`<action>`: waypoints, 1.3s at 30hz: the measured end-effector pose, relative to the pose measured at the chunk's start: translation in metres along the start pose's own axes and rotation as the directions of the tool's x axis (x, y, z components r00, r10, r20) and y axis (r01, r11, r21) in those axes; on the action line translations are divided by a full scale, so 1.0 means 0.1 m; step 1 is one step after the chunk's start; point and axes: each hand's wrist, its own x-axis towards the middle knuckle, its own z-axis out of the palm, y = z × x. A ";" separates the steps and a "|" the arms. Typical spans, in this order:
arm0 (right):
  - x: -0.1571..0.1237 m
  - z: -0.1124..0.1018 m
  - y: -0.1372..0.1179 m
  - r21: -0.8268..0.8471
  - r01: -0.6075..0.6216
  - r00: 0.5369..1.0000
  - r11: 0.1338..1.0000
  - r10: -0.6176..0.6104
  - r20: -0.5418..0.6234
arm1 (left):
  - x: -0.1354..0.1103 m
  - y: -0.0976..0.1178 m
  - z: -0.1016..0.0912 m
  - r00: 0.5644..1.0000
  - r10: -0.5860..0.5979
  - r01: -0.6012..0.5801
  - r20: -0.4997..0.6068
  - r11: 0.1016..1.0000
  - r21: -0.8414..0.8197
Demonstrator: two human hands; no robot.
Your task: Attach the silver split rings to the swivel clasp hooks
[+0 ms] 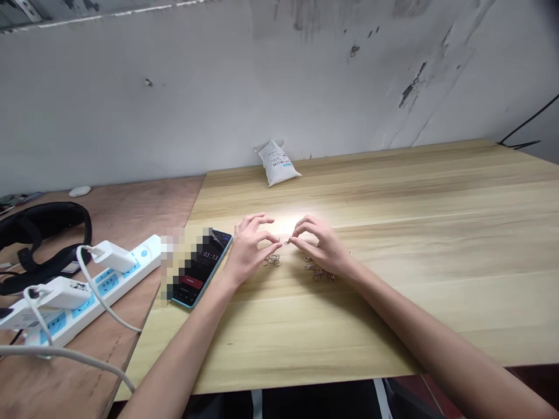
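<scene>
Both hands meet above the middle of a pale wooden table (393, 302). My left hand (250, 247) pinches a small metal ring between thumb and forefinger, its other fingers raised. My right hand (321, 244) pinches another tiny metal piece (286, 242) at its fingertips, almost touching the left hand's ring. A small heap of loose metal rings (271, 260) lies on the table just below my left fingers. A second heap of metal clasps (319, 272) lies under my right palm, partly hidden by it.
A phone (201, 267) with a running timer lies left of my left hand. A white power strip (94, 288) with plugged chargers and cables sits on the brown table further left, beside a black headset (41, 241). A small white bag (276, 163) leans against the wall.
</scene>
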 end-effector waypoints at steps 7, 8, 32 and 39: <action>-0.02 0.02 -0.04 -0.092 0.030 0.999 0.995 -0.033 -0.030 | 0.00 0.03 0.01 0.999 0.037 -0.039 0.030 0.998 0.054; -0.02 0.01 -0.04 -0.107 0.025 0.999 0.994 -0.028 -0.031 | 0.00 0.03 0.01 0.998 0.042 -0.044 0.036 0.998 0.055; -0.06 0.19 -0.02 -0.430 0.103 0.994 0.897 -0.102 0.026 | 0.02 0.13 -0.04 0.998 0.053 -0.053 -0.016 0.999 0.002; -0.06 0.19 -0.02 -0.488 0.071 0.997 0.870 -0.078 0.007 | 0.03 0.15 -0.03 0.998 0.052 -0.051 -0.022 0.999 0.009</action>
